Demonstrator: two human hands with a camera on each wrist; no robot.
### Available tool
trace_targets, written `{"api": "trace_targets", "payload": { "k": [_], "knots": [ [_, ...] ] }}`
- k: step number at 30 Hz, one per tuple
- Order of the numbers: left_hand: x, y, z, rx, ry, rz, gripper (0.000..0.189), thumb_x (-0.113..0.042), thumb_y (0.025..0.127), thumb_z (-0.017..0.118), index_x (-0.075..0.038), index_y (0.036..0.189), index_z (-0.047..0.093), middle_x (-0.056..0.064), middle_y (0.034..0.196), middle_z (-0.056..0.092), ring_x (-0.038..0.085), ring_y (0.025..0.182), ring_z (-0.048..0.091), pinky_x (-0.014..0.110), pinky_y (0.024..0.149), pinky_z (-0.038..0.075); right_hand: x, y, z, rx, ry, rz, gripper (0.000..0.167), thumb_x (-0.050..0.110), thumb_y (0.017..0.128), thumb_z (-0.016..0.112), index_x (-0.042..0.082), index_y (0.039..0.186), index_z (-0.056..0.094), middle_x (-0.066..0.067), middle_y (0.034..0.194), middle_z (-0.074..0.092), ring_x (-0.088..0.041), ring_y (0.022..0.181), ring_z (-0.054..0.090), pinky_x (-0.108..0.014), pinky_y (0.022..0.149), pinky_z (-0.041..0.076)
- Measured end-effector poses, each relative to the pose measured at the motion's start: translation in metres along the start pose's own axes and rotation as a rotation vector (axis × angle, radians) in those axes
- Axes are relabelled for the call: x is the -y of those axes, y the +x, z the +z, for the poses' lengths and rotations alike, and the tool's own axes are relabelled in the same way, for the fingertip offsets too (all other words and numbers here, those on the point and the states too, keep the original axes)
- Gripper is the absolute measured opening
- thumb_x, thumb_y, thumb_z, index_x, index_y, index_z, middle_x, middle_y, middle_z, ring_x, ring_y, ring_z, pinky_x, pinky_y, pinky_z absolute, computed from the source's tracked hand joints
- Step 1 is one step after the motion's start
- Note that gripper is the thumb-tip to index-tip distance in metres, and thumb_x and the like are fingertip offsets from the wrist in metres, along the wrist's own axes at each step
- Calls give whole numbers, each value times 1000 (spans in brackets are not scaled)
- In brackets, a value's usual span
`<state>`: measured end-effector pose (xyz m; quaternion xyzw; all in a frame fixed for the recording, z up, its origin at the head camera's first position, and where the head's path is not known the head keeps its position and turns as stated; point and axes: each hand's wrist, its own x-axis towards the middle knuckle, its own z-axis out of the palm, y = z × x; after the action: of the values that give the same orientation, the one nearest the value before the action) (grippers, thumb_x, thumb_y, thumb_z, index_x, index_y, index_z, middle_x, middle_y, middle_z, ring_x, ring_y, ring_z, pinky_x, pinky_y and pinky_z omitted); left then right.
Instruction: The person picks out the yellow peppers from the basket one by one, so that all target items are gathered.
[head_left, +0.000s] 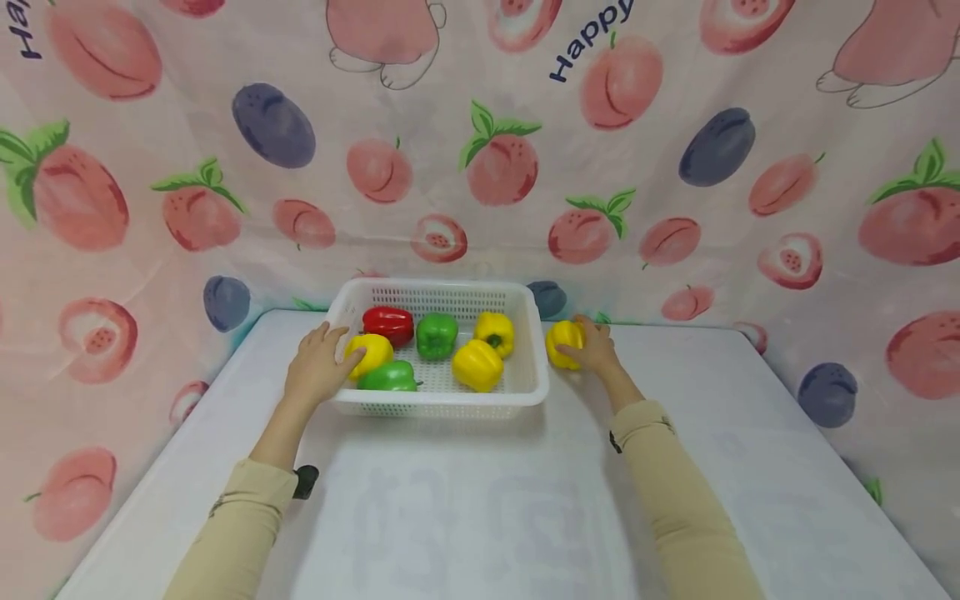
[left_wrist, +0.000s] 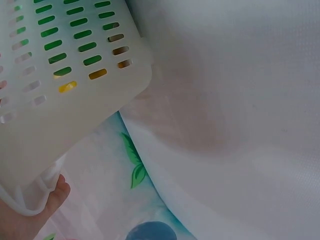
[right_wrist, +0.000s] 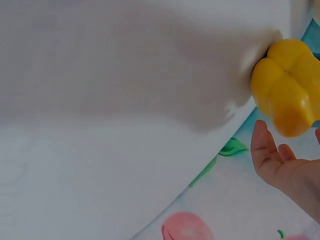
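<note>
A white plastic basket [head_left: 438,399] with slotted walls stands on the table. Inside are a red bell pepper [head_left: 388,325], a green one [head_left: 437,336] and several others. My left hand [head_left: 315,364] grips the basket's left rim, its thumb over the edge near a yellow bell pepper [head_left: 371,354]. In the left wrist view, fingers [left_wrist: 61,192] show beyond the rim. To the right of the basket, another yellow bell pepper [right_wrist: 286,85] lies on the table. My right hand [head_left: 596,346] is spread beside it, thumb overlapping it in the head view; the right wrist view shows a gap between fingers and pepper.
A white cloth covers the table [head_left: 465,500]. Behind and along both sides hangs a fruit-printed curtain [head_left: 450,167], close to the basket's back wall. Both forearms, in beige sleeves [head_left: 682,500], reach in from the front.
</note>
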<state>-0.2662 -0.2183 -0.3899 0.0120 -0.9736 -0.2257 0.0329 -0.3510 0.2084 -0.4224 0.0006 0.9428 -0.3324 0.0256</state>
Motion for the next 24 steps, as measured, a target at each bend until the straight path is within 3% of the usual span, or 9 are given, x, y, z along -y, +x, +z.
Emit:
{"api": "trace_targets", "payload": {
  "k": [14, 19, 24],
  "knots": [
    [2, -1, 5, -14, -4, 2, 65, -43, 94, 48, -1, 142, 36, 30, 151, 20, 49, 137, 19, 70, 104, 25, 9, -12, -22, -17, -137, -102, 68, 33, 90, 61, 7, 144, 29, -38, 139, 27, -57, 121, 34, -70, 94, 37],
    [0, -2, 5, -14, -7, -6, 67, -45, 93, 49, -2, 142, 36, 29, 152, 20, 49, 138, 19, 70, 104, 25, 14, -17, -31, -10, -136, -128, 63, 31, 91, 59, 5, 142, 32, -37, 139, 30, -55, 122, 36, -69, 97, 36],
    [0, -1, 4, -23, 1, -7, 67, -46, 92, 50, -2, 142, 36, 29, 151, 20, 49, 138, 19, 69, 104, 25, 19, -19, -38, -37, -88, -216, 57, 24, 92, 60, -3, 137, 39, -35, 135, 39, -50, 121, 41, -62, 101, 38]
  ]
}}
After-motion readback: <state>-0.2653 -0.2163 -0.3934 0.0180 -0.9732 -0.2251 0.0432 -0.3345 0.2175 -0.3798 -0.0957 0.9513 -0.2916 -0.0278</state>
